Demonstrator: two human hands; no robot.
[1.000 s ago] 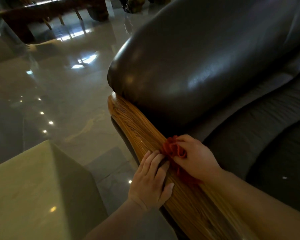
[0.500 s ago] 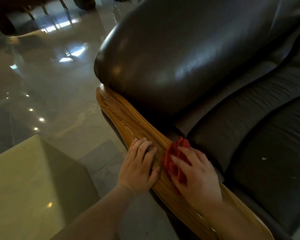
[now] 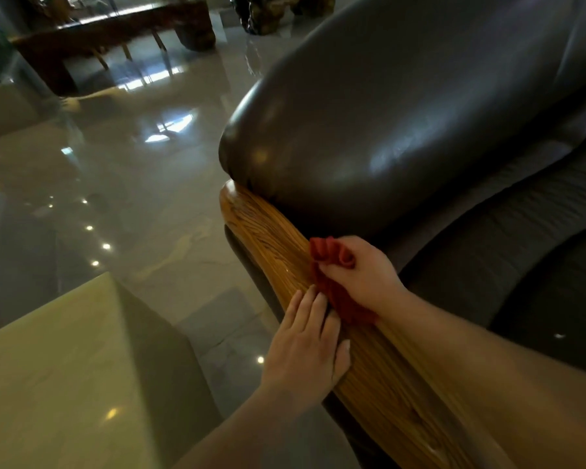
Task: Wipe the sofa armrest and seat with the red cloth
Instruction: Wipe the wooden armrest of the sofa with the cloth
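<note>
A bunched red cloth [image 3: 332, 286] lies pressed on the top of a wooden sofa armrest [image 3: 274, 242], along the armrest's inner edge where the wood meets the dark leather cushion [image 3: 386, 130]. The person's right hand [image 3: 362, 275] is clenched around the cloth — folds of red fabric poke out between the curled fingers, and a flatter part trails back under the wrist onto the wood.

The left hand [image 3: 305, 350] rests flat on the armrest's outer edge, just beside the cloth, fingers together and extended, gripping nothing; its fingertips almost touch the red fabric. Both bare forearms reach in from the bottom of the view.

The armrest is glossy, with strong orange-brown grain, and its rounded front end sits under the cushion's bulging corner. To the right, the dark sofa seat [image 3: 508, 265] shows creases and a few pale specks.

To the left, a pale stone-topped block [image 3: 65, 367] stands near the armrest on a shiny tiled floor [image 3: 132, 198] dotted with reflected lights. A dark wooden table [image 3: 115, 32] stands far off — near the top left corner.
</note>
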